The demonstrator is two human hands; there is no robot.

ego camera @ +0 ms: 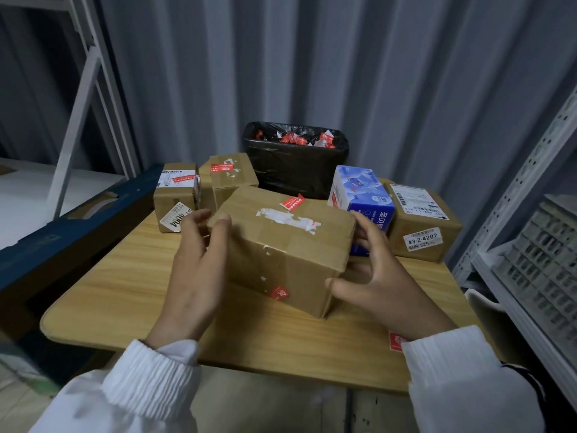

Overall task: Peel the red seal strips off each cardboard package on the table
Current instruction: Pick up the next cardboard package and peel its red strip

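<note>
A brown cardboard box (281,245) sits tilted at the middle of the wooden table (125,292), held between both hands. My left hand (193,270) grips its left end, thumb on the top corner. My right hand (381,282) spans its right end, thumb at the lower front corner. A red seal strip (292,203) curls up from the top beside torn white tape. A small red piece (278,292) sticks to the front face. Behind stand other packages: one at the left (175,198) with a red strip (182,179), one (232,179) with a red strip (221,168), one at the right (421,226).
A black-lined bin (296,170) holding several peeled red strips stands at the table's back. A blue and white tissue box (362,195) stands right of the held box. A loose red strip (395,340) lies by my right wrist. Grey metal shelving (530,245) borders the right.
</note>
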